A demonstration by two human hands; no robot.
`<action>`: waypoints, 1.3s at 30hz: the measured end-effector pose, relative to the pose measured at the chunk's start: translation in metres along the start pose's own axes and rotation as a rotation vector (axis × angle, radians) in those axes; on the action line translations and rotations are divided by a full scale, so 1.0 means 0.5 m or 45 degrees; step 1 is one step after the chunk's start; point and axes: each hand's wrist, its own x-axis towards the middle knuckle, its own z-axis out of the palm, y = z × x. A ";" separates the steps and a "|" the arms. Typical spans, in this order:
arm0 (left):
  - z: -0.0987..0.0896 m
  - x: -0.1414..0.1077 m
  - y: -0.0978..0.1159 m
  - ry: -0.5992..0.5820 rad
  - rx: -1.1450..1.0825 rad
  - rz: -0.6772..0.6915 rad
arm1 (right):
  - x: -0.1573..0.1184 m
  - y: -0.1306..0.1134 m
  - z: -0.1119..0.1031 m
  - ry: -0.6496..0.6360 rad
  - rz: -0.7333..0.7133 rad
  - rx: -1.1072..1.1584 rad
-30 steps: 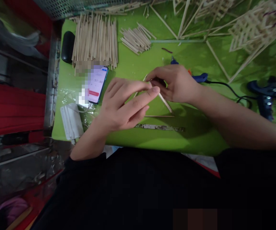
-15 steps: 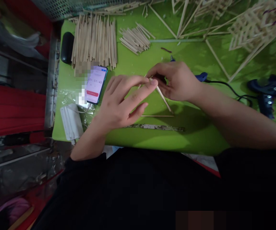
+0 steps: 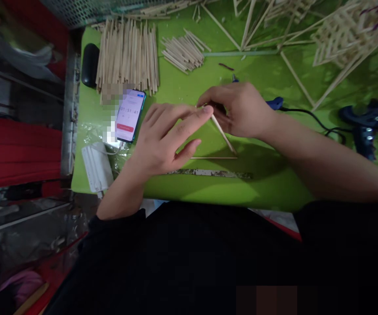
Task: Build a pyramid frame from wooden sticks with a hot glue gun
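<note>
My right hand [image 3: 239,107] is closed in a pinch at the upper end of a thin wooden stick [image 3: 223,136], which slants down to the right. The gripped end is partly hidden behind fingers. Reaching across from the left, my left hand [image 3: 165,139] has its fingers stretched out and thumb apart, fingertips touching near that same end. Beneath the hands, a second wooden stick [image 3: 213,158] lies level on the green table cover [image 3: 189,190], its left part covered by my left hand. Just below it is a worn, flat strip [image 3: 208,173].
Long sticks [image 3: 128,54] and shorter sticks [image 3: 184,52] lie in piles at the back. A phone [image 3: 130,116], white power bank [image 3: 97,166] and black case [image 3: 90,65] are on the left. Stick frames [image 3: 343,39] stand at back right, near a dark blue tool [image 3: 366,131] and a cable [image 3: 310,116].
Both hands stay almost in place, fingertips together at the stick's upper end. The whole view shifts slightly, and the phone's timer moves on by one second.
</note>
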 end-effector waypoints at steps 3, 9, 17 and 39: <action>0.001 -0.002 -0.001 -0.017 -0.005 -0.008 | 0.001 -0.004 -0.004 -0.031 0.030 -0.020; 0.004 -0.012 -0.007 -0.111 -0.014 -0.019 | 0.001 -0.007 -0.009 -0.065 0.111 0.020; 0.020 -0.014 -0.018 0.012 -0.040 0.020 | 0.003 -0.007 -0.006 -0.053 0.121 0.031; 0.002 -0.005 0.001 -0.012 -0.108 -0.026 | -0.002 -0.112 -0.098 0.077 0.065 0.206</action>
